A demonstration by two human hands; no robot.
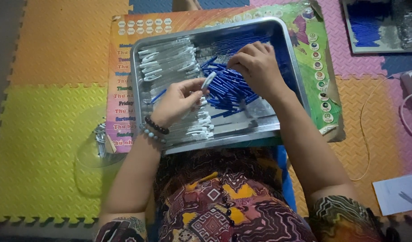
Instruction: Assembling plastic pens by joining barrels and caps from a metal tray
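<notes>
A metal tray (290, 58) lies in front of me on a colourful poster. Inside it, clear pen barrels with white caps (168, 62) fill the left side. A heap of blue pen refills (228, 87) sits in the middle. My left hand (176, 102), with bead bracelets on the wrist, pinches one clear pen barrel (208, 80) that points up toward the blue heap. My right hand (256, 66) rests palm down on the blue refills, fingers curled among them; what it grips is hidden.
The colourful poster (125, 80) lies on foam floor mats in yellow, orange and pink. A clear plastic lid or bowl (96, 154) sits at my left. Another tray with blue parts (380, 24) is at the top right, with a thin cord (365, 130) and white paper (396, 195) on the right.
</notes>
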